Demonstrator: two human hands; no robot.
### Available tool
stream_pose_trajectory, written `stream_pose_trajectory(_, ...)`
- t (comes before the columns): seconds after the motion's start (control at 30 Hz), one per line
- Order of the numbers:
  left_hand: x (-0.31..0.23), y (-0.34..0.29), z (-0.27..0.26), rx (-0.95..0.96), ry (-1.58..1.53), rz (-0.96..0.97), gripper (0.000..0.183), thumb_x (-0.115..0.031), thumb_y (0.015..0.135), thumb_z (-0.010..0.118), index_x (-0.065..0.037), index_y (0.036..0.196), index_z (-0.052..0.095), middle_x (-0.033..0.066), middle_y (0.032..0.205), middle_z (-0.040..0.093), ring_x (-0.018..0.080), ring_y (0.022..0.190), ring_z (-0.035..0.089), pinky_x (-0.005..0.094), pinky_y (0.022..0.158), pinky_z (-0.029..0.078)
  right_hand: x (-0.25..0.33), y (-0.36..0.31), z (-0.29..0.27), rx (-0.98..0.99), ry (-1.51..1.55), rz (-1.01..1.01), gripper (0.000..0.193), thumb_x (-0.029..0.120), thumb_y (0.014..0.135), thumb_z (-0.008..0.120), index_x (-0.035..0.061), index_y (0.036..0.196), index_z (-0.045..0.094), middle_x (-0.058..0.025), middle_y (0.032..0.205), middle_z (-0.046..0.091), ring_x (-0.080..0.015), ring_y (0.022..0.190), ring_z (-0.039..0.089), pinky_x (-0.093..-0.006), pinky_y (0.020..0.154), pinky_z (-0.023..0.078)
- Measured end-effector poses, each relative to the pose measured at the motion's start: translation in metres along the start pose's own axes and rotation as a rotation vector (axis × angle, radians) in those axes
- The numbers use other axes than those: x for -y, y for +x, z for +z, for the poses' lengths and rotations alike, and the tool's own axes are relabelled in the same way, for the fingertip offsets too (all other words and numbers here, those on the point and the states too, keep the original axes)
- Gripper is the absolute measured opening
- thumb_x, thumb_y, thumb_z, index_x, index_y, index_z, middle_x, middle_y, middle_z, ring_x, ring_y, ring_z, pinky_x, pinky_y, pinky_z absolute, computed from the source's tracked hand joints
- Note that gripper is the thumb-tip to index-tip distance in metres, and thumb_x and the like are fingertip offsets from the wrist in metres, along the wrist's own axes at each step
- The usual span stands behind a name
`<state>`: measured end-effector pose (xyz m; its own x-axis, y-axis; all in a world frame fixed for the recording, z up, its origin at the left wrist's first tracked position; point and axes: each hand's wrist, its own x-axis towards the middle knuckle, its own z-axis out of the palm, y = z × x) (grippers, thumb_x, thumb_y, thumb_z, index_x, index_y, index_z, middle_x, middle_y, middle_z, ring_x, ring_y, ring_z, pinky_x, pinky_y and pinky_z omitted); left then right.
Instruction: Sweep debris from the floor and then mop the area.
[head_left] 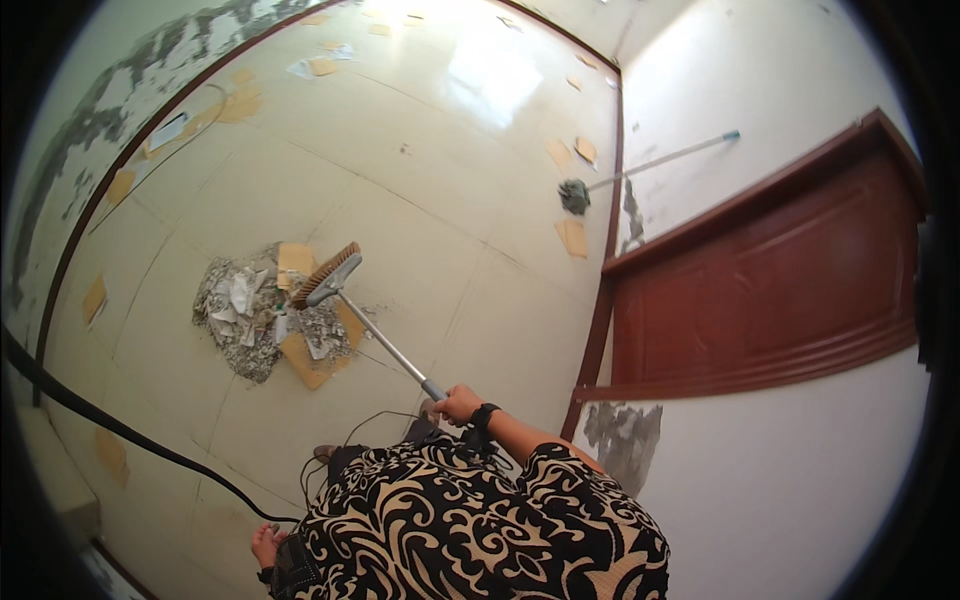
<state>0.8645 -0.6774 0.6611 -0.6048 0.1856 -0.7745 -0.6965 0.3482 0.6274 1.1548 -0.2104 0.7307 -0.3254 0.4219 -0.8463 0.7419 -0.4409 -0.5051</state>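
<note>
My right hand is wrapped round the grey grip of a broom with a silver metal handle. Its grey head, with brown bristles, reaches forward and left to the right side of a debris pile. Grey crumbs, white flakes and torn scraps make up this heap. A tan sheet lies partly under the debris, and another tan piece touches the bristles. Low at my left side, my left hand has curled fingers beside a black cable; whatever they may hold is hidden.
The thick black cable runs from the left edge to my side. A mop leans on the right wall, near a reddish-brown door. Tan and white scraps are scattered along the walls. Paint peels from the left wall.
</note>
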Motion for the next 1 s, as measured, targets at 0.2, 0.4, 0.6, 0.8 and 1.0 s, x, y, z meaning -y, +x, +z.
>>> stream_pose_trajectory(0.2,0.020,-0.009,0.114,0.152,0.252,0.056,0.024,-0.008,0.077,0.050,0.004,0.098,0.049,0.0157,0.091,0.056,0.0217,0.080,0.056,0.0293,0.069,0.047,-0.113,-0.004,-0.132,-0.100,-0.189,-0.187,0.019,0.016,0.063,0.058,-0.0028,0.061,0.058,-0.0129,0.053,0.055,-0.0203,0.044,0.053,-0.0292,0.041,0.042)
stream_pose_trajectory(0.4,0.002,0.004,0.289,0.328,0.525,-0.018,0.026,-0.011,0.078,0.052,0.002,0.100,0.049,0.0144,0.092,0.057,0.0201,0.076,0.057,0.0275,0.069,0.046,-0.215,-0.054,-0.239,-0.295,0.025,0.147,0.022,0.018,0.061,0.058,-0.0044,0.064,0.057,-0.0158,0.055,0.056,-0.0226,0.047,0.056,-0.0317,0.050,0.047)
stream_pose_trajectory(0.6,-0.075,0.011,0.417,0.576,0.667,0.004,0.028,-0.012,0.079,0.050,0.000,0.104,0.045,0.0142,0.094,0.056,0.0240,0.072,0.059,0.0337,0.063,0.050,-0.283,-0.096,-0.324,-0.438,-0.243,0.269,0.017,0.012,0.060,0.052,-0.0006,0.070,0.060,-0.0160,0.063,0.059,-0.0257,0.058,0.059,-0.0351,0.059,0.047)
stream_pose_trajectory(0.8,-0.095,0.019,0.540,0.785,1.022,0.197,0.025,-0.010,0.078,0.049,-0.002,0.101,0.046,0.0135,0.092,0.056,0.0240,0.069,0.059,0.0331,0.058,0.050,-0.373,-0.127,-0.428,-0.621,-0.555,0.313,0.015,0.012,0.058,0.056,0.0021,0.067,0.061,-0.0182,0.074,0.058,-0.0312,0.072,0.057,-0.0382,0.066,0.046)
stream_pose_trajectory(1.0,-0.095,-0.002,0.696,0.736,0.967,0.044,0.022,-0.012,0.078,0.049,-0.005,0.099,0.047,0.0099,0.089,0.058,0.0191,0.065,0.058,0.0271,0.052,0.049,-0.402,-0.166,-0.498,-0.490,-0.696,0.502,0.012,0.009,0.060,0.055,0.0024,0.068,0.061,-0.0158,0.077,0.059,-0.0292,0.075,0.057,-0.0366,0.066,0.046)
